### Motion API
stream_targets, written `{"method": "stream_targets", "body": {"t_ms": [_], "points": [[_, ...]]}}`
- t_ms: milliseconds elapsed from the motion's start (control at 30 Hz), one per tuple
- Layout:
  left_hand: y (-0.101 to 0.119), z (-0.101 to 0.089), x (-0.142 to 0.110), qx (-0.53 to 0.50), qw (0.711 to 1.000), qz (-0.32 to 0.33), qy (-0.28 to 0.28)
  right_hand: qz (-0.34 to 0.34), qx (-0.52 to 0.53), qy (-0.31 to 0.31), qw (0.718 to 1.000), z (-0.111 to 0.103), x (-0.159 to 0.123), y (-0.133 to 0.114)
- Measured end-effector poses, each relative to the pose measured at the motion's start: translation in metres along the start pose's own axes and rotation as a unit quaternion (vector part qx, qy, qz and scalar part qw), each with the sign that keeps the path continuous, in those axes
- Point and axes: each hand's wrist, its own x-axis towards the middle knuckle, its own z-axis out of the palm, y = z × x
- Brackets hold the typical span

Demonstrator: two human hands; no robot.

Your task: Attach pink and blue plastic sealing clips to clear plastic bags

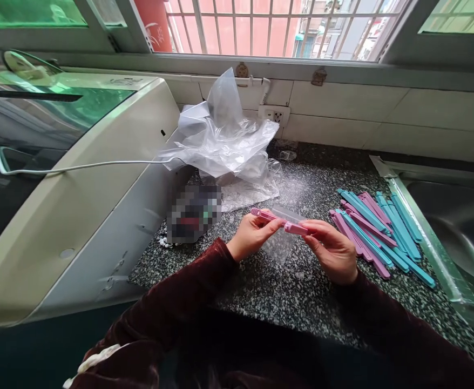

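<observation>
Left hand and right hand grasp a pink clip beside a clear bag, just below centre. Pink and teal clips lie piled at right. Crumpled plastic sits upper centre, beneath a barred window.

The speckled counter carries clear plastic and a blurred object. Pink and teal strips lie piled toward its right.

The person wears a dark wine-red top that looks soft and fuzzy. The long left sleeve stops just behind the left hand. Well back from the left hand is a bumpy white trim. The right sleeve, across from the left hand, is dark red too.
</observation>
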Motion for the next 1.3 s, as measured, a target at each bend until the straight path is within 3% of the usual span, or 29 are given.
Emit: {"method": "stream_targets", "body": {"t_ms": [433,667,1300], "points": [[-0.0071,-0.0021,-0.0005,0.035,0.999,0.010,-0.005,-0.015,-0.011,-0.016,1.000,0.0008,0.0040,-0.0017],[-0.0009,-0.0005,0.0000,-0.003,0.999,-0.042,-0.014,-0.013,-0.050,-0.002,0.999,0.0004,0.0043,0.0009],[-0.0057,-0.0044,0.0053,-0.001,0.993,-0.092,0.075,-0.112,-0.108,-0.027,0.987,0.0035,0.0036,-0.0017]]}}
